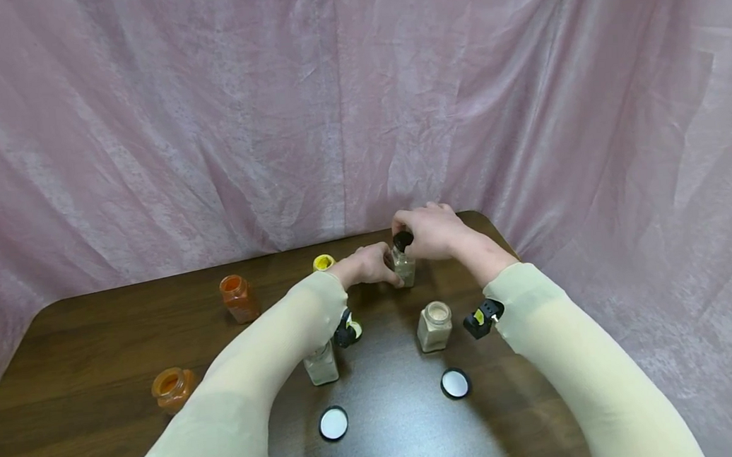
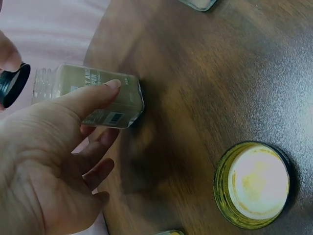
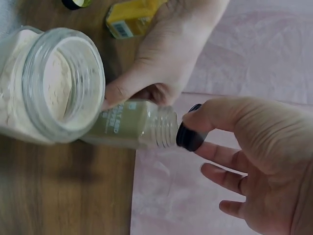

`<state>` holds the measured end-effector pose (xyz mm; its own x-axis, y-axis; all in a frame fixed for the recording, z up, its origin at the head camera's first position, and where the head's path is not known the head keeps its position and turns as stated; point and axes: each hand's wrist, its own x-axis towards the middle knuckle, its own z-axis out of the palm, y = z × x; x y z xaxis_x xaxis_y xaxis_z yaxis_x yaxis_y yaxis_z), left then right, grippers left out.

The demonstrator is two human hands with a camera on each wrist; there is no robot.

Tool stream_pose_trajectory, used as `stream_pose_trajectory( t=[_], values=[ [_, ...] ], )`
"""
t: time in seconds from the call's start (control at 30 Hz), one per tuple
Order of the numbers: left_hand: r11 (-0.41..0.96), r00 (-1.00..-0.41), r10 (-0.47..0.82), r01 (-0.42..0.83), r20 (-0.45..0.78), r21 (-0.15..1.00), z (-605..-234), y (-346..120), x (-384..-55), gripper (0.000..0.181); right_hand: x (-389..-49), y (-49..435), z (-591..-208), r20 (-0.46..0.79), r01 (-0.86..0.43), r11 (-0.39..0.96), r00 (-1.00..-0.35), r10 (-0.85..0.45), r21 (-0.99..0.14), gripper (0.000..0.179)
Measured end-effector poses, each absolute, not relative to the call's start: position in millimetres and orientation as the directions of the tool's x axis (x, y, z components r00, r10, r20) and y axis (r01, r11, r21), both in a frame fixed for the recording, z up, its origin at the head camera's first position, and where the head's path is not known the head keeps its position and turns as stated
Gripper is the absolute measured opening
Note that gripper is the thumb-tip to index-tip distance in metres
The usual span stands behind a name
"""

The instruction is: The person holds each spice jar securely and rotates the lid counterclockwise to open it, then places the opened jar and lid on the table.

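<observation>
My left hand (image 1: 368, 264) grips a clear glass jar of greenish-grey powder (image 2: 71, 78), labelled as salt and pepper, near the table's far edge. The thumb lies along one side of the jar in the left wrist view. My right hand (image 1: 433, 231) pinches a black screw lid (image 3: 190, 138) between thumb and fingers. That lid is held tilted just off the jar's threaded mouth, and a small gap shows between them. Nearer to me than these hands stands an uncapped jar of pale powder (image 1: 434, 328).
An uncapped yellow jar (image 1: 324, 262) stands left of my left hand. Two orange-powder jars, a far one (image 1: 241, 302) and a near one (image 1: 175, 389), are further left. Another jar (image 1: 321, 367) is partly behind my left sleeve. Lids (image 1: 333, 423) lie upturned on the wooden table (image 1: 94, 346).
</observation>
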<state>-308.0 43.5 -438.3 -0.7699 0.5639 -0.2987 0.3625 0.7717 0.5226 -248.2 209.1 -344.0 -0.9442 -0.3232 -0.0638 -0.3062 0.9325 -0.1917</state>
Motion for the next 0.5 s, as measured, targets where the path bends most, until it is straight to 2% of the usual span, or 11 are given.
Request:
stream_pose_trajectory(
  t=[0.13, 0.3, 0.4, 0.5],
  values=[
    [0.772, -0.759, 0.572, 0.369, -0.312, 0.517, -435, 41, -304, 0.064, -247, 216, -344, -0.028, -0.305, 0.92, -0.946, -0.322, -0.246, 0.038],
    [0.782, -0.738, 0.57, 0.352, -0.361, 0.515, -430, 37, -305, 0.086, -248, 226, -345, 0.035, -0.301, 0.899, -0.951, -0.306, -0.317, 0.044],
    [0.756, -0.726, 0.587, 0.331, -0.359, 0.565, -423, 33, -307, 0.093, -248, 233, -344, 0.072, -0.29, 0.877, -0.956, -0.285, -0.384, 0.039],
    [0.705, -0.714, 0.608, 0.285, -0.347, 0.649, -413, 28, -309, 0.092, -246, 239, -343, 0.092, -0.269, 0.843, -0.962, -0.256, -0.465, 0.035]
  ],
)
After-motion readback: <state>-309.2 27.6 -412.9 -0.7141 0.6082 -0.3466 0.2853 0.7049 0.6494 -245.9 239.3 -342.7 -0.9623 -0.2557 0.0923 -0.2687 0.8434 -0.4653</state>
